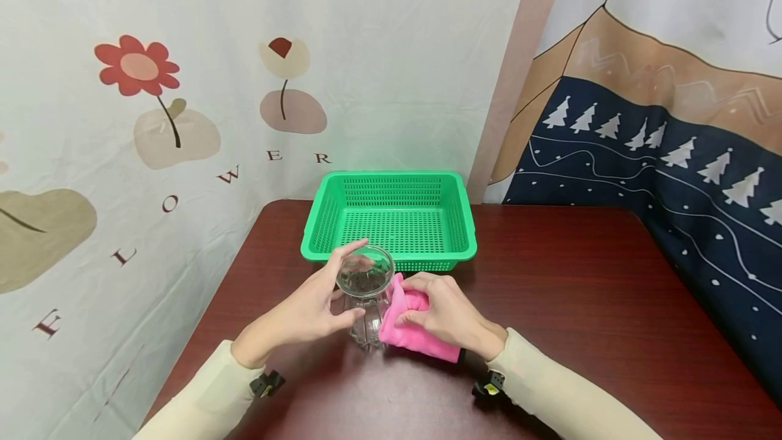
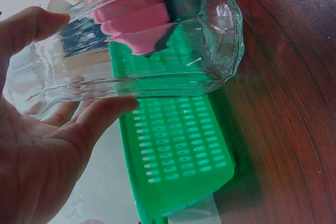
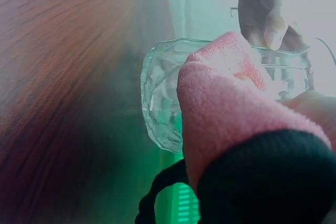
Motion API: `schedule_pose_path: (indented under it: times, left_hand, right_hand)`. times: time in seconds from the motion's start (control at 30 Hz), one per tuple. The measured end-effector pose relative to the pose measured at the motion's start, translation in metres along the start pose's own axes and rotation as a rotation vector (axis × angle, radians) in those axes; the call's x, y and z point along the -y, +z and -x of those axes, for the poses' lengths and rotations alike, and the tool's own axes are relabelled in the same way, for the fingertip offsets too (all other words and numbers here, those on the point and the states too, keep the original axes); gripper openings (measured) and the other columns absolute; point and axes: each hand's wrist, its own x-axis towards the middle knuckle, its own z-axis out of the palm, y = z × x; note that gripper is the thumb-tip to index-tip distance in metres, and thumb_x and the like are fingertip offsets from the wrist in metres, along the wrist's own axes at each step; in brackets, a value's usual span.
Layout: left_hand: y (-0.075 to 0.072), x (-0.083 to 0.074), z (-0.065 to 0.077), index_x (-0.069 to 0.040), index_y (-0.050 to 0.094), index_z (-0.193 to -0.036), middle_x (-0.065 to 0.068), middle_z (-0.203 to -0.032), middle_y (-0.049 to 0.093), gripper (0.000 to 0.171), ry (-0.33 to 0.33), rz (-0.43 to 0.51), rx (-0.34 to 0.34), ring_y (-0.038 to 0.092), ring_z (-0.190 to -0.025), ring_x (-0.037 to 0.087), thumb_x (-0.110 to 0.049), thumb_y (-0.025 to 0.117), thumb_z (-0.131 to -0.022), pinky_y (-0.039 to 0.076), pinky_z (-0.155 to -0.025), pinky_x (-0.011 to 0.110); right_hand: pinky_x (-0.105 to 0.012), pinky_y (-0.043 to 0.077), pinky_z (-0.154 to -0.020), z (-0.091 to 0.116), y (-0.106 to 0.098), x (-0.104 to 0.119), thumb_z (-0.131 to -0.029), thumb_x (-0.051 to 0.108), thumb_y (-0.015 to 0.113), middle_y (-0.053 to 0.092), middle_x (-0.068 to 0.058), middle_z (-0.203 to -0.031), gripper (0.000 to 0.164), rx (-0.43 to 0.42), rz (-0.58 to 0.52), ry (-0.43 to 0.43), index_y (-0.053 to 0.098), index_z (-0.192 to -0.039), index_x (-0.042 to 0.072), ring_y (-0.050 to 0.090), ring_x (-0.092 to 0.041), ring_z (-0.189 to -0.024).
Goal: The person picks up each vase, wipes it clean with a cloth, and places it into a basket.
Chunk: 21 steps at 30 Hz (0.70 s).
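Observation:
A clear glass vase (image 1: 364, 331) with a wide round rim and faceted sides stands upright in the head view, tilted slightly. My left hand (image 1: 305, 311) grips it from the left, thumb in front and fingers spread round the neck. In my right hand (image 1: 449, 311) a folded pink cloth (image 1: 406, 331) is pinched between thumb and fingers, up against the vase's right side. Dark trim edges the cloth (image 3: 226, 103), which hides part of the vase (image 3: 161, 90) in the right wrist view. Through the glass (image 2: 215, 40), the left wrist view shows the pink cloth.
Just behind the vase a green plastic basket (image 1: 310, 240) with slotted walls sits on the dark red-brown table (image 1: 562, 290). Printed curtains (image 1: 391, 53) hang behind and along both sides of the table. Each wrist wears a dark strap (image 1: 267, 383).

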Motion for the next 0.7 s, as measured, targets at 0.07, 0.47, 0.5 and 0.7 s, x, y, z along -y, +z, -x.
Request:
schedule_pose_path:
  times: [0.07, 0.47, 0.5, 0.7]
  left_hand:
    - [0.0000, -0.0001, 0.0000, -0.021, 0.019, -0.182, 0.016, -0.164, 0.059, 0.112, 0.000, 0.000, 0.000, 0.064, -0.152, 0.042, 0.003, 0.087, -0.097, 0.065, -0.110, 0.066]
    - [-0.0018, -0.0027, -0.0013, -0.017, 0.018, -0.182, 0.017, -0.166, 0.058, 0.110, -0.008, 0.028, 0.014, 0.062, -0.154, 0.044, 0.003, 0.087, -0.098, 0.062, -0.112, 0.070]
    - [-0.0018, -0.0029, -0.0013, -0.016, 0.018, -0.182, 0.017, -0.166, 0.058, 0.110, -0.007, 0.025, 0.014, 0.062, -0.154, 0.043, 0.003, 0.087, -0.098, 0.062, -0.112, 0.070]
    - [-0.0010, -0.0036, -0.0007, -0.014, 0.017, -0.182, 0.019, -0.166, 0.058, 0.111, -0.013, 0.018, 0.012, 0.062, -0.155, 0.041, 0.002, 0.088, -0.097, 0.062, -0.113, 0.068]
  right_hand:
    - [-0.031, 0.067, -0.096, -0.0002, -0.0005, 0.0008, -0.087, 0.021, 0.106, 0.088, -0.003, -0.122, 0.049, -0.007, -0.007, 0.001, 0.087, -0.130, 0.007, 0.081, -0.015, -0.114]
    - [-0.043, 0.068, -0.110, -0.0011, -0.0057, 0.0076, -0.088, 0.018, 0.105, 0.087, -0.008, -0.130, 0.051, -0.053, -0.033, 0.011, 0.085, -0.133, 0.004, 0.082, -0.023, -0.125]
    - [-0.043, 0.068, -0.109, -0.0011, -0.0059, 0.0080, -0.088, 0.017, 0.105, 0.087, -0.008, -0.130, 0.050, -0.057, -0.034, 0.009, 0.085, -0.133, 0.004, 0.083, -0.023, -0.125]
    - [-0.043, 0.069, -0.108, -0.0021, -0.0068, 0.0098, -0.088, 0.018, 0.105, 0.087, -0.007, -0.129, 0.050, -0.079, -0.044, -0.013, 0.086, -0.133, 0.005, 0.083, -0.022, -0.124]
